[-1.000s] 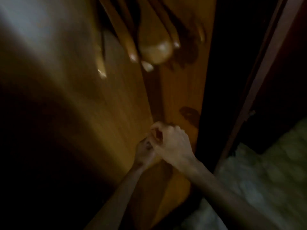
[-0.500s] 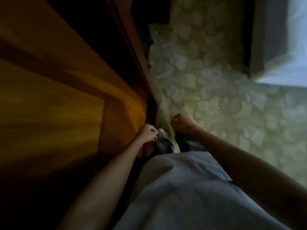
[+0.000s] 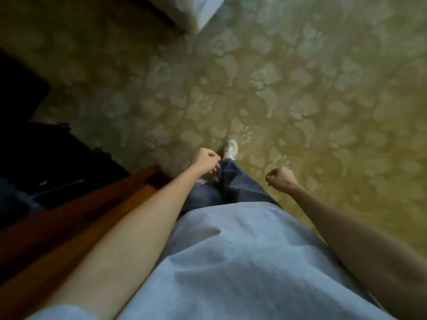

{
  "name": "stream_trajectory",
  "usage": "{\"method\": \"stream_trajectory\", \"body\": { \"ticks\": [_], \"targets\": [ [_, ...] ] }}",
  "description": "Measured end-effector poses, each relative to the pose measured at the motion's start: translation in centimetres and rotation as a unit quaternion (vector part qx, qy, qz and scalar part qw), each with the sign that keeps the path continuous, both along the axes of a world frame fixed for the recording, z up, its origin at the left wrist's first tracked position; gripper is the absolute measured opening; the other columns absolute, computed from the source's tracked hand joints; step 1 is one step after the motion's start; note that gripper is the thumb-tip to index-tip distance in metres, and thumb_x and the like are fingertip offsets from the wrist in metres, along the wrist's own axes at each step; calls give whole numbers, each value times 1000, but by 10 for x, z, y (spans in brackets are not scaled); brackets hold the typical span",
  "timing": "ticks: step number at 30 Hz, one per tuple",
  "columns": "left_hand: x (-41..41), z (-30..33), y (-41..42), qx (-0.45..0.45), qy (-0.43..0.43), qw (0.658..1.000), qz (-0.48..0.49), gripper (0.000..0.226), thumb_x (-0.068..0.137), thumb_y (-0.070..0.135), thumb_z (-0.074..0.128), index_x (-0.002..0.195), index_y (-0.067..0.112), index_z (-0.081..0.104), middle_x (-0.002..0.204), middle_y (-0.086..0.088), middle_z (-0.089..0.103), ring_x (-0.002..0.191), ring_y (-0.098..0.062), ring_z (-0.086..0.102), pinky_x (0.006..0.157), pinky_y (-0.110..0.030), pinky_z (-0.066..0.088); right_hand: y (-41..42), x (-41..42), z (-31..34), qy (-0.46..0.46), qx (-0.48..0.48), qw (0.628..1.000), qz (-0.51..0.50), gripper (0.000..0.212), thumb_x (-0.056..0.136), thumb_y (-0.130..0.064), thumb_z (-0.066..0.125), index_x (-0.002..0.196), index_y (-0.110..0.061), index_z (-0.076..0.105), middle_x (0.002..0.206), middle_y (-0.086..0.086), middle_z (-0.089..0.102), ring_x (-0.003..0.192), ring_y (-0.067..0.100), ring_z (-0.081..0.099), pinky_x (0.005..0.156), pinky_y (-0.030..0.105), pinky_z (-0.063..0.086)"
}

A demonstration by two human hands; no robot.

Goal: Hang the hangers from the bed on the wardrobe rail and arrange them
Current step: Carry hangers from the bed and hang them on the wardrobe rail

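Note:
I look straight down at the floor. My left hand (image 3: 204, 161) hangs as a loose fist over my jeans, with nothing in it. My right hand (image 3: 280, 179) is also curled into a fist and holds nothing. A corner of the bed (image 3: 203, 12) with pale bedding shows at the top edge. The brown wooden wardrobe frame (image 3: 92, 209) runs along my left side. No hanger and no rail are in view.
Patterned yellow-green carpet (image 3: 300, 88) fills the room ahead and to the right. A dark opening with dark items (image 3: 46, 162) lies at the left beyond the wardrobe frame. My white shoe (image 3: 230, 150) is stepping forward.
The view has swung from the wardrobe interior with hanging wooden hangers down and away to the carpet. My hands, joined a second ago, have separated and dropped to my sides.

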State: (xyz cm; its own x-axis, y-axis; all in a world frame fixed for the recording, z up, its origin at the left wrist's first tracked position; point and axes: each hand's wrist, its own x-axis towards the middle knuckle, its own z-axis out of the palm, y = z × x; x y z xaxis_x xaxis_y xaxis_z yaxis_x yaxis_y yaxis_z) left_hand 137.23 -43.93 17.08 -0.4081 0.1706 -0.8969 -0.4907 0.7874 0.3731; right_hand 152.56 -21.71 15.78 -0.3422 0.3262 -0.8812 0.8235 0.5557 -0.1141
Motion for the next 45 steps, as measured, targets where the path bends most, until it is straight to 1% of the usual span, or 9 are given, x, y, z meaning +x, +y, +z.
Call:
{"method": "stream_trajectory", "body": {
  "ticks": [5, 11, 18, 22, 25, 28, 33, 38, 45],
  "targets": [
    [-67, -2, 61, -27, 13, 999, -25, 14, 99, 11, 57, 92, 5, 68, 68, -5, 65, 51, -12, 55, 36, -16, 44, 47, 28, -9, -31, -18, 990, -140, 20, 89, -19, 61, 87, -6, 77, 77, 8, 76, 77, 26, 72, 79, 39, 60],
    [-133, 5, 87, -38, 23, 998, -39, 15, 99, 9, 57, 96, 1, 69, 75, -9, 66, 57, -14, 58, 41, -17, 47, 86, -17, -17, -26, -43, 976, -211, 21, 92, -13, 58, 92, 0, 74, 80, 15, 76, 61, 21, 65, 63, 32, 56],
    [-212, -7, 75, -89, 19, 996, 6, 16, 99, 13, 59, 97, 2, 70, 80, -11, 70, 60, -16, 62, 47, -21, 51, 130, -210, -21, 68, -85, 978, -178, 23, 95, -15, 57, 98, -1, 74, 87, 13, 76, 65, 19, 66, 67, 34, 60],
    [-273, -21, 76, -111, 11, 993, 46, 14, 99, 10, 58, 98, 1, 69, 77, -11, 66, 60, -17, 60, 46, -20, 51, 161, -345, -22, 113, -106, 979, -135, 19, 96, -17, 58, 101, -7, 73, 82, 6, 75, 59, 13, 64, 53, 23, 53],
    [-328, -34, 83, -133, -8, 988, 79, 14, 99, 8, 58, 93, 0, 67, 71, -9, 62, 56, -18, 57, 39, -19, 47, 195, -431, -14, 122, -104, 981, -114, 18, 95, -16, 57, 102, -9, 72, 84, 7, 75, 64, 15, 66, 62, 29, 59],
    [-384, -34, 102, -159, -31, 981, 107, 21, 98, 8, 59, 78, 2, 65, 70, -12, 63, 56, -21, 57, 49, -29, 49, 233, -492, 1, 100, -98, 983, -120, 19, 96, -15, 57, 105, -7, 71, 83, 8, 74, 65, 16, 66, 66, 30, 58],
    [-495, -31, 193, -128, -18, 988, 84, 17, 96, 9, 60, 86, -1, 70, 68, -9, 65, 52, -17, 57, 43, -24, 46, 309, -567, 11, 95, -74, 977, -174, 23, 95, -13, 56, 108, -5, 72, 82, 8, 74, 64, 17, 66, 64, 31, 58],
    [-606, -27, 337, -37, -13, 999, 5, 17, 96, 12, 60, 84, 4, 68, 71, -9, 66, 52, -14, 57, 39, -18, 46, 391, -596, 19, 91, -52, 953, -285, 22, 97, -13, 54, 110, -6, 69, 83, 9, 72, 60, 16, 62, 55, 26, 50],
    [-734, -17, 529, 41, 19, 997, -61, 17, 98, 17, 60, 99, 5, 71, 83, -9, 72, 64, -15, 65, 52, -22, 51, 511, -614, 2, 42, -24, 920, -390, 22, 99, -10, 55, 113, 3, 66, 81, 15, 67, 54, 19, 56, 43, 22, 46]
  ]
}}
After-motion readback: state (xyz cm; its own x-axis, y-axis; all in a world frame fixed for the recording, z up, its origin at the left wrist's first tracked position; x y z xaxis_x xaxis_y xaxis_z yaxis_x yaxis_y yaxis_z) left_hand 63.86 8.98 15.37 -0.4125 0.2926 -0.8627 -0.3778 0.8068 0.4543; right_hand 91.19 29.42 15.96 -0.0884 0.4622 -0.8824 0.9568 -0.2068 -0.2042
